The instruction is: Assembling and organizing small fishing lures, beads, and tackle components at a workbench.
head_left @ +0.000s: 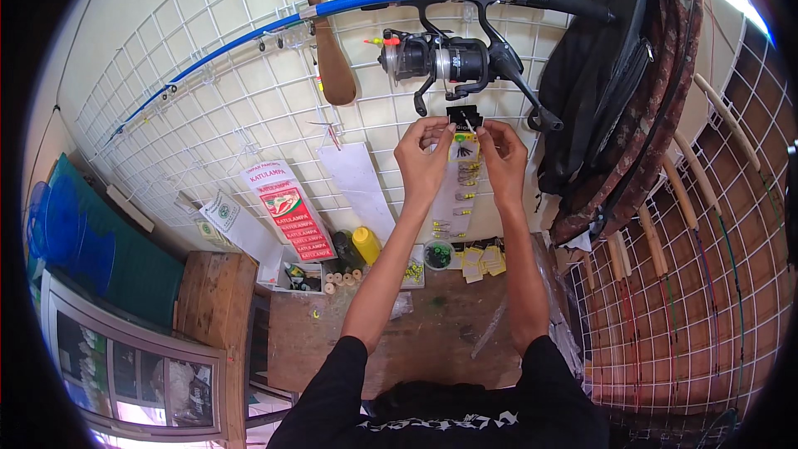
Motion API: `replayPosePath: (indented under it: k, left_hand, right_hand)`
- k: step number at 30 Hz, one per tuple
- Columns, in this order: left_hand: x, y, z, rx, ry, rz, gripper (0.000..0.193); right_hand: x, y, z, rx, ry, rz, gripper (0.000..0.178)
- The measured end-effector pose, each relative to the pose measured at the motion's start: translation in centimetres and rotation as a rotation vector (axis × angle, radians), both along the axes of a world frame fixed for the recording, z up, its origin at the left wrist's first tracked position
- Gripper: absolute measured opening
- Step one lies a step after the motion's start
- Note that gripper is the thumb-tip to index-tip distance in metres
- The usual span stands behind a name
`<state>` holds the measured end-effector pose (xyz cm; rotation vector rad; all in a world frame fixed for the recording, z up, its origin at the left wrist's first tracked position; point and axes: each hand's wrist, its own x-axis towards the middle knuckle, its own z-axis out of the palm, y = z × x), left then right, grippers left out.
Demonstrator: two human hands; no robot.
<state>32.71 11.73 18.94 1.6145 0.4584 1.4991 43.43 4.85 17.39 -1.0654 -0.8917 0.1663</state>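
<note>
Both arms reach up to a white wire grid (378,125) on the wall. Between my hands hangs a card with a black top and yellow below (463,150), over a clear strip of small yellow-green fishing lures (465,195). My left hand (422,156) pinches the card's upper left side between thumb and fingers. On the opposite edge, my right hand (504,160) is closed in a similar pinch near a small white hook end. Just above them, a black spinning reel (453,61) is mounted on a blue fishing rod (357,2) across the grid.
A wooden table (416,337) bears a tub of green pieces (438,255), yellow cards (484,260), a yellow bottle (366,244) and wooden spools. Red packets (295,218) and a white sheet (357,187) hang left. Dark rod bags (619,108) hang right, beside wooden-handled rods.
</note>
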Motion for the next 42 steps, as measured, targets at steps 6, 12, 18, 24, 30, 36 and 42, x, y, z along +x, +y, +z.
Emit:
replayPosePath:
  k: [6, 12, 18, 24, 30, 36, 42]
  left_hand:
    - [-0.3, 0.2, 0.2, 0.037, 0.058, 0.02, 0.017]
    - [0.0, 0.6, 0.0, 0.052, 0.005, -0.004, 0.026]
    - [-1.3, -0.8, -0.1, 0.086, -0.008, 0.035, 0.029]
    - [-7.0, -3.9, -9.9, -0.068, 0.149, 0.033, 0.027]
    - [-15.6, -9.9, -27.9, -0.48, 0.578, -0.384, 0.029]
    - [-23.9, -15.9, -36.5, -0.61, 0.88, -0.258, 0.04]
    - [-29.9, -19.9, -37.7, -0.454, 1.132, 0.018, 0.049]
  right_hand:
    - [0.2, 0.2, 0.1, -0.012, -0.001, 0.002, 0.018]
    - [0.3, 0.3, 0.9, -0.041, -0.015, -0.01, 0.025]
    - [-0.4, -0.8, 0.4, -0.014, -0.041, -0.04, 0.027]
    - [-2.3, -4.5, -10.5, -0.039, 0.171, -0.044, 0.018]
    - [-8.8, -9.5, -27.7, -0.528, 0.403, 0.028, 0.019]
    - [-16.5, -11.6, -38.5, -0.843, 0.16, 0.259, 0.022]
    - [-16.7, -7.8, -38.0, -0.749, -0.24, 0.019, 0.021]
